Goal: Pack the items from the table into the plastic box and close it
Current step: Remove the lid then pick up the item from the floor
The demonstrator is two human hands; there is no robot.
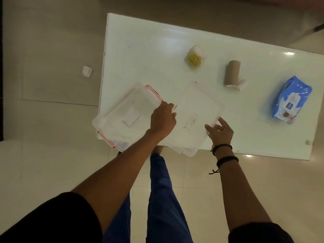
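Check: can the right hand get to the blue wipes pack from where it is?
Probably yes. The right hand is at the clear tray's edge, fingers spread, and only bare table lies between it and the blue wipes pack. It would have to let go of the tray first.

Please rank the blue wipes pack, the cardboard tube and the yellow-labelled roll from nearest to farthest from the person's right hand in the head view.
From the right hand:
1. Cardboard tube, straight beyond it, mid-table.
2. Blue wipes pack, off to the right. These two are fairly close to call.
3. Yellow-labelled roll, farther back and slightly left.
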